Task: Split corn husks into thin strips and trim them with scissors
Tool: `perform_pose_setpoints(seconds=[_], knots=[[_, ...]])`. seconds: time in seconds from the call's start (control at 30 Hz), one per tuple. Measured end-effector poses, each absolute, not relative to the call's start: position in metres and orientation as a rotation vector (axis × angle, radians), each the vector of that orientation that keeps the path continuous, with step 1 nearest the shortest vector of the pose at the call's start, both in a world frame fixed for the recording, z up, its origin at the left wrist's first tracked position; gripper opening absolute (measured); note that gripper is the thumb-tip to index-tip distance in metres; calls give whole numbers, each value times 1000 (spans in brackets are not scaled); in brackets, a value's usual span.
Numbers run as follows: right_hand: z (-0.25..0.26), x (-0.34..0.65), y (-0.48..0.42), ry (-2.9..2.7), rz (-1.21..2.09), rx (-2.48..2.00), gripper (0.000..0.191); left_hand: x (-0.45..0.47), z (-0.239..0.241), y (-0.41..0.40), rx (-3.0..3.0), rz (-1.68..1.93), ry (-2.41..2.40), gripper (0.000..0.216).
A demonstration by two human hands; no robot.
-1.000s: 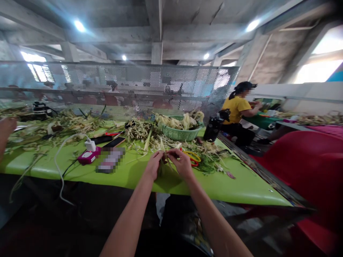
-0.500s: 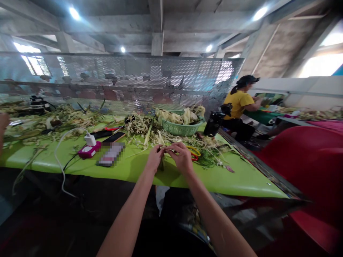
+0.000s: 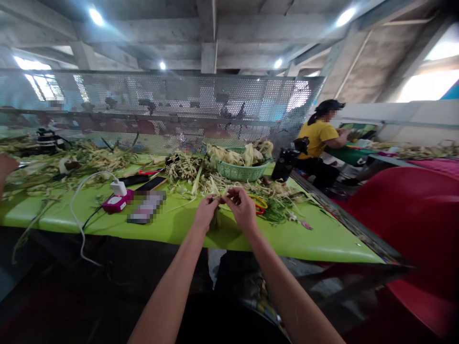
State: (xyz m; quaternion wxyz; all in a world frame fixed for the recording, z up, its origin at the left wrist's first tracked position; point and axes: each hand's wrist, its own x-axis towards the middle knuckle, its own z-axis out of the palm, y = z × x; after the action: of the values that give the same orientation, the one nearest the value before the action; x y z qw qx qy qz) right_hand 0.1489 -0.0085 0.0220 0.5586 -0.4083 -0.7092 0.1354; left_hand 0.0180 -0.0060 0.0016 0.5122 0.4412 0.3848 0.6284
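Head view: far left, a co-worker's hand (image 3: 6,167) near heaped husks (image 3: 89,160); then a plug (image 3: 118,188) on a purple block (image 3: 116,202), beside a phone (image 3: 155,183). Farther along, left hand (image 3: 205,212) pinched on a thin strip (image 3: 216,220), hanging between both hands over the green table (image 3: 304,243); right hand (image 3: 244,209) close by, fingertips also closed on it. Behind, a basket (image 3: 242,172); rightward, yellow and red loops (image 3: 260,204), a person (image 3: 317,138), a red chair (image 3: 405,205).
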Motion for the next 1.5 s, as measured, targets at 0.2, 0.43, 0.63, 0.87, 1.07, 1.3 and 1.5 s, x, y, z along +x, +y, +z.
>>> perform_pose_setpoints(seconds=[0.2,0.43,0.63,0.87,1.07,1.3,1.5], knots=[[19,146,-5,-1752,250,-997,13,17,2,-6,883,1549,873,25],[13,143,0,-1716,467,-949,16,17,0,-3,882,1628,886,18],[15,144,-1,-1758,474,-960,16,17,0,-4,929,1607,877,22],[20,141,-5,-1845,189,-1021,12,17,-3,-4,1030,1615,886,20],[19,138,-7,-1930,122,-1087,14,17,-3,-3,1040,1610,891,20],[21,141,-8,-1808,116,-1064,17,18,-2,-5,1177,1524,981,16],[22,143,-7,-1797,136,-992,14,18,0,-5,1182,1500,943,16]])
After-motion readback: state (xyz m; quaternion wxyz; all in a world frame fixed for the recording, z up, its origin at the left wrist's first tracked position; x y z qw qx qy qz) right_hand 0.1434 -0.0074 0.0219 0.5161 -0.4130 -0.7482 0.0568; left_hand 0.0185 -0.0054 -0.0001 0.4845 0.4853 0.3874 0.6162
